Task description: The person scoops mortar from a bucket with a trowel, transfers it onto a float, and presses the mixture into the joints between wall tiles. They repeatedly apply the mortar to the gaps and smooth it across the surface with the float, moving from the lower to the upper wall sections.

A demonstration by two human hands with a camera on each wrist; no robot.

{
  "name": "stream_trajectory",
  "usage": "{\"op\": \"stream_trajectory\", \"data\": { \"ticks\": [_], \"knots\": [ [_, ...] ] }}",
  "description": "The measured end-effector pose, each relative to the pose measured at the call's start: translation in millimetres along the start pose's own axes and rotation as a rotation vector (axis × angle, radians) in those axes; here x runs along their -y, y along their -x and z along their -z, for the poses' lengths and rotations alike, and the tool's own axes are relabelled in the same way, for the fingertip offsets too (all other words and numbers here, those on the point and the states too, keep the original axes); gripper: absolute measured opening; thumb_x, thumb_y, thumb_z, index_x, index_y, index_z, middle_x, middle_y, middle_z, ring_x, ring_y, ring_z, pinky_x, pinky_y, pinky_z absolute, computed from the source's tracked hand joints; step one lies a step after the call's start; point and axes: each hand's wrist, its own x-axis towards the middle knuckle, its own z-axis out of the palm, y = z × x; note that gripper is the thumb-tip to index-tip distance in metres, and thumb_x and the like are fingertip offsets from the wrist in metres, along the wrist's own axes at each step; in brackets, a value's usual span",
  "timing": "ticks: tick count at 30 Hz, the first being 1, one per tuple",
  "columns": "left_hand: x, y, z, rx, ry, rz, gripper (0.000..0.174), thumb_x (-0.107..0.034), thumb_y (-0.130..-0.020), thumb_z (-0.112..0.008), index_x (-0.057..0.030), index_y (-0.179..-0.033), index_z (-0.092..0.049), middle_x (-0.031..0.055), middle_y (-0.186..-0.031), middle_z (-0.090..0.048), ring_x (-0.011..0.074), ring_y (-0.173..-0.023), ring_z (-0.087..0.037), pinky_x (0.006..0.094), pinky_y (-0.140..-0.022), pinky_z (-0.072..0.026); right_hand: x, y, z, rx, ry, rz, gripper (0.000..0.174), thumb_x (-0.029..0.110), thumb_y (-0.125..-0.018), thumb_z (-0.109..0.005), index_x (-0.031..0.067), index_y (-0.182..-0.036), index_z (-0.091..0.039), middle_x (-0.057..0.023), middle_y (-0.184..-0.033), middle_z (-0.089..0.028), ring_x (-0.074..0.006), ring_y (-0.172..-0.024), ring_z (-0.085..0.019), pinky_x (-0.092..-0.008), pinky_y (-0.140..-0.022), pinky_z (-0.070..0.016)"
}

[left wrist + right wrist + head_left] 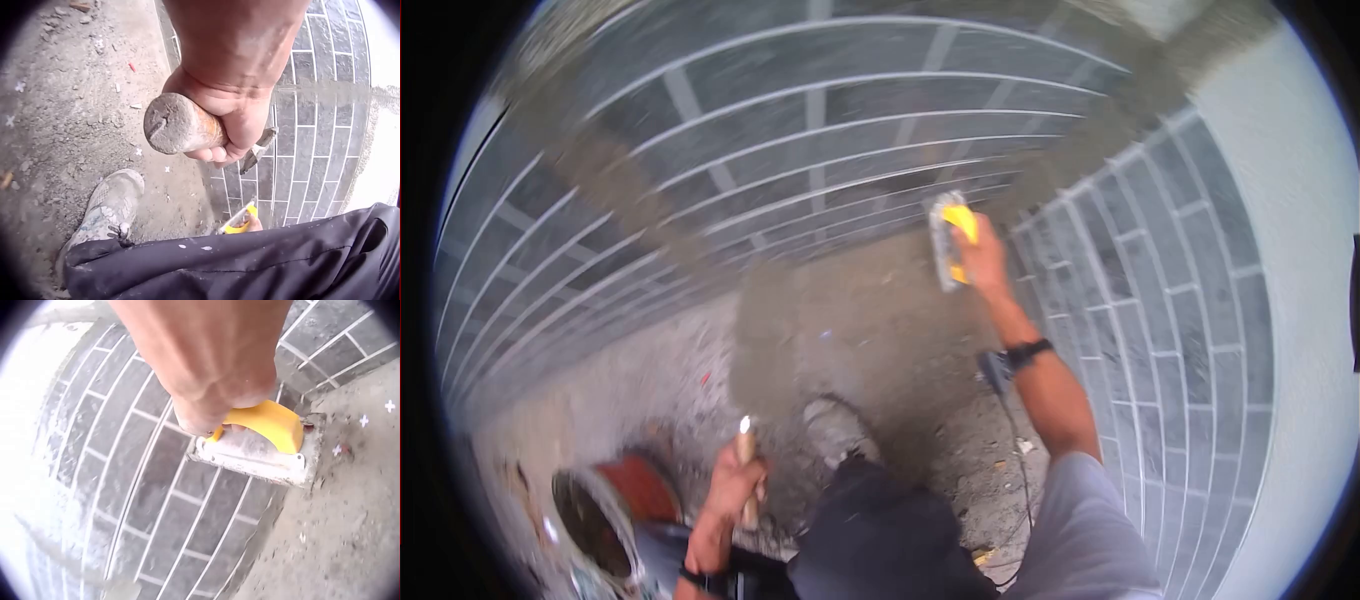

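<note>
My left hand (730, 485), low in the head view, grips the wooden handle (747, 470) of a trowel. Its long grey blade (765, 335) points forward over the floor. In the left wrist view the handle's worn, mortar-crusted butt (169, 128) faces the camera, and the hand hides most of the blade. With fingers wrapped round its yellow handle (275, 425), my right hand (985, 262) holds a plastering float (259, 456). The float's metal plate is smeared with mortar and is near the foot of the tiled walls, by the corner.
Grey brick-patterned tiles with pale joints cover the front wall (750, 140) and right wall (1160, 290). A mortar-stained bucket (640, 490) lies at lower left. My dusty shoe (840, 428) stands on the rough floor. A cable (1018, 450) runs beside the right arm; white cross-shaped spacers (364, 420) dot the floor.
</note>
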Motion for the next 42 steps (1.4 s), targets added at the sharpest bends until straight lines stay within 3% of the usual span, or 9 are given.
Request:
{"op": "stream_trajectory", "data": {
  "ticks": [3, 5, 10, 18, 23, 26, 29, 36, 42],
  "knots": [
    [-9, -3, 1, 0.038, -0.008, -0.031, 0.016, -0.002, -0.084, -0.065, -0.0052, -0.092, -0.051, -0.0004, -0.065, -0.053, 0.0090, -0.046, -0.050, 0.0254, -0.040, -0.0413, 67, 63, 8, 0.459, -0.165, 0.071, 0.033, 0.022, -0.088, -0.070, 0.0044, -0.115, -0.063, -0.0152, -0.099, -0.071, -0.0233, -0.089, -0.069, -0.0362, -0.079, -0.0519],
    [-15, -5, -1, 0.013, -0.006, -0.039, 0.017, -0.003, -0.083, -0.066, -0.0060, -0.091, -0.051, 0.0001, -0.066, -0.053, 0.0091, -0.046, -0.050, 0.0251, -0.041, -0.0413, 107, 99, 6, 0.567, -0.197, 0.234, 0.036, 0.021, -0.087, -0.070, 0.0041, -0.118, -0.062, -0.0158, -0.097, -0.071, -0.0269, -0.086, -0.070, -0.0373, -0.077, -0.0525],
    [-8, -6, -2, 0.041, -0.007, -0.066, 0.018, -0.002, -0.083, -0.068, -0.0068, -0.089, -0.052, 0.0007, -0.070, -0.055, 0.0092, -0.046, -0.050, 0.0247, -0.042, -0.0411, 160, 110, 7, 0.658, -0.154, 0.279, 0.038, 0.021, -0.086, -0.069, 0.0043, -0.119, -0.061, -0.0184, -0.095, -0.069, -0.0342, -0.085, -0.069, -0.0385, -0.075, -0.0527],
    [-5, -2, 0, -0.026, 0.059, -0.077, 0.018, 0.001, -0.081, -0.066, -0.0056, -0.091, -0.051, 0.0012, -0.064, -0.053, 0.0104, -0.044, -0.050, 0.0258, -0.040, -0.0407, 149, 117, -5, 0.808, 0.067, 0.446, 0.041, 0.029, -0.087, -0.066, 0.0089, -0.122, -0.059, -0.0212, -0.100, -0.068, -0.0418, -0.095, -0.065, -0.0453, -0.080, -0.0526],
    [3, -5, 10, -0.032, 0.089, -0.128, 0.020, 0.000, -0.082, -0.066, -0.0056, -0.092, -0.050, 0.0002, -0.063, -0.051, 0.0099, -0.042, -0.048, 0.0255, -0.038, -0.0413, 81, 81, 18, 0.291, -0.216, 0.059, 0.040, 0.018, -0.090, -0.065, 0.0036, -0.126, -0.055, -0.0158, -0.108, -0.066, -0.0265, -0.097, -0.065, -0.0360, -0.086, -0.0494],
    [9, -2, 12, -0.039, 0.078, -0.105, 0.019, 0.000, -0.082, -0.065, -0.0057, -0.090, -0.049, 0.0008, -0.063, -0.052, 0.0102, -0.043, -0.048, 0.0255, -0.038, -0.0414, 29, 37, 19, -0.083, -0.258, 0.075, 0.041, 0.017, -0.093, -0.062, 0.0005, -0.127, -0.048, -0.0107, -0.113, -0.056, -0.0184, -0.103, -0.055, -0.0310, -0.090, -0.0451],
    [17, -3, 15, -0.034, 0.049, -0.093, 0.018, 0.001, -0.082, -0.065, -0.0060, -0.087, -0.049, 0.0013, -0.063, -0.052, 0.0105, -0.043, -0.049, 0.0255, -0.039, -0.0415, 11, -1, 25, -0.277, -0.163, 0.076, 0.046, 0.022, -0.093, -0.061, 0.0027, -0.131, -0.044, -0.0212, -0.111, -0.061, -0.0331, -0.102, -0.062, -0.0406, -0.090, -0.0462],
    [16, 0, 15, -0.025, 0.060, -0.110, 0.018, 0.002, -0.081, -0.064, -0.0065, -0.085, -0.048, 0.0013, -0.062, -0.052, 0.0107, -0.043, -0.049, 0.0261, -0.038, -0.0412, 19, -31, -10, -0.289, -0.092, 0.020, 0.043, 0.021, -0.094, -0.058, 0.0081, -0.132, -0.043, -0.0281, -0.112, -0.061, -0.0479, -0.106, -0.059, -0.0494, -0.089, -0.0456],
    [21, -1, 15, -0.042, 0.058, -0.117, 0.020, 0.002, -0.081, -0.065, -0.0063, -0.088, -0.049, 0.0012, -0.061, -0.052, 0.0108, -0.043, -0.049, 0.0260, -0.038, -0.0412, 39, -2, -2, -0.188, -0.052, 0.082, 0.043, 0.016, -0.093, -0.059, 0.0065, -0.132, -0.042, -0.0261, -0.113, -0.061, -0.0474, -0.105, -0.058, -0.0493, -0.089, -0.0453]
  ]
}}
